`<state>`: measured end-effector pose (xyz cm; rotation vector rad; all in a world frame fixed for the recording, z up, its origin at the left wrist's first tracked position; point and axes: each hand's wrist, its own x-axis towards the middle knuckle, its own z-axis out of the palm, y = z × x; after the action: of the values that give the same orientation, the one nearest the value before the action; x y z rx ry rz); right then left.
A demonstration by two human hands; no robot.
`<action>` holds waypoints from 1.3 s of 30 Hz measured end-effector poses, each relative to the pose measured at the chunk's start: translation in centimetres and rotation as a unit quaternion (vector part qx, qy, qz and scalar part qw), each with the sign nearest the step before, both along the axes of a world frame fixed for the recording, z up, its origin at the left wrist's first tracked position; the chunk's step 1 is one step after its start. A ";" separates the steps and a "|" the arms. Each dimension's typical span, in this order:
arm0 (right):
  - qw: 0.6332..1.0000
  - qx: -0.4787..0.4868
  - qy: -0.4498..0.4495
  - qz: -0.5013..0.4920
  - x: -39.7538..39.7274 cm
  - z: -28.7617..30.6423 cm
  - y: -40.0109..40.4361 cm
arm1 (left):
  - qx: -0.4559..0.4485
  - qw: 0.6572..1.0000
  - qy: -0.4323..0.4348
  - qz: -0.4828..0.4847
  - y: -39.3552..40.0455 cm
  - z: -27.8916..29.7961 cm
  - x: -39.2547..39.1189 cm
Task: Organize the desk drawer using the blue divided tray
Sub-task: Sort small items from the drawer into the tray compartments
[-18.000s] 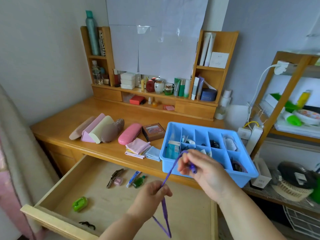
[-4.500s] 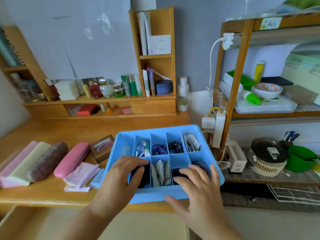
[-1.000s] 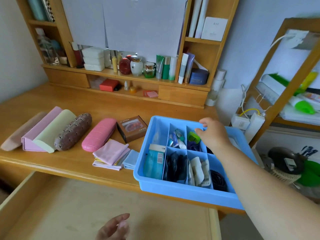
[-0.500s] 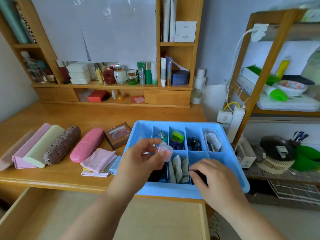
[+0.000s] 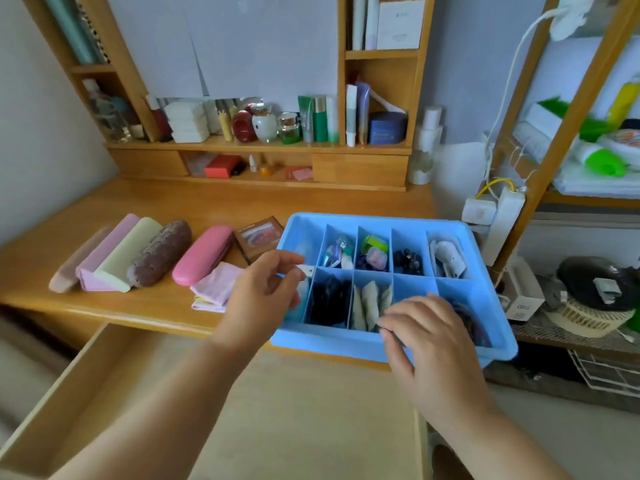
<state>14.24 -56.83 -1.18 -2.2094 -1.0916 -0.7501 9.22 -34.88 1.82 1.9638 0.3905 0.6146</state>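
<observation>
Blue divided tray (image 5: 388, 344) lying lengthwise left-right on desk edge, both hands, left hand (image 5: 263, 299), right hand (image 5: 429, 337), loosely spread, empty

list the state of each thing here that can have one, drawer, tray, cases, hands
desk drawer: pulled open, visible part bare
blue divided tray: on the desk's front edge, most compartments filled
pink glasses case: closed, lying on the desk
pink cloth: folded, flat beside the tray
left hand: over the tray's left side, fingers loosely curled, holding nothing
right hand: fingers extended over the tray's front compartments
</observation>
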 end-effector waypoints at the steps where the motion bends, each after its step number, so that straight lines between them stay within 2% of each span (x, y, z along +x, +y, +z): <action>1: 0.999 0.003 -0.016 0.029 -1.3 -0.5 0.3 | 0.001 1.000 -0.012 0.007 0.7 -0.5 -2.4; 4: 0.993 -0.023 -0.023 0.117 -5.8 -3.7 1.4 | 0.026 0.996 -0.045 0.079 4.0 -1.9 -9.6; 6: 0.986 -0.070 0.003 0.149 -8.0 -6.3 2.1 | 0.061 0.989 -0.032 0.131 6.7 -3.1 -13.8; 7: 0.983 -0.094 0.019 0.154 -8.7 -7.5 2.5 | 0.070 0.986 0.002 0.148 8.1 -4.0 -15.4; 9: 0.975 -0.144 0.071 0.153 -9.6 -9.6 3.1 | 0.095 0.974 0.134 0.156 11.1 -6.5 -17.8; 10: 0.968 -0.164 0.111 0.155 -9.9 -10.5 3.3 | 0.117 0.956 0.228 0.141 12.4 -8.1 -18.6; 12: 0.953 -0.192 0.194 0.132 -10.4 -11.9 3.2 | 0.165 0.892 0.412 0.091 14.4 -11.2 -19.8; 15: 0.940 -0.192 0.258 0.114 -11.0 -13.0 3.1 | 0.182 0.798 0.574 0.033 16.4 -14.8 -20.9; 20: 0.926 -0.207 0.306 0.084 -10.8 -11.7 2.9 | 0.236 0.710 0.663 -0.032 16.4 -16.6 -20.3; 24: 0.924 -0.214 0.310 0.069 -10.7 -11.4 2.6 | 0.273 0.684 0.675 -0.044 15.0 -17.0 -19.6; 26: 0.897 -0.198 0.390 0.069 -10.9 -11.4 2.5 | 0.258 0.710 0.651 -0.073 13.6 -16.0 -18.8; 30: 0.856 -0.136 0.495 0.052 -11.4 -10.2 3.5 | 0.065 0.840 0.512 -0.168 7.6 -13.8 -15.8; 32: 0.826 -0.097 0.552 0.060 -11.6 -9.7 4.0 | 0.008 0.886 0.423 -0.191 3.5 -12.4 -14.2; 36: 0.784 -0.035 0.617 0.059 -10.9 -7.9 3.2 | 0.009 0.940 0.286 -0.185 -2.2 -10.8 -11.7; 39: 0.779 0.013 0.625 0.048 -9.9 -5.9 1.8 | -0.063 0.957 0.233 -0.162 -3.7 -10.2 -10.6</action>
<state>4.30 -55.07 -7.08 -1.9206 -0.4320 0.7398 -1.40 -38.58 -8.40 1.9811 0.3708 -0.0875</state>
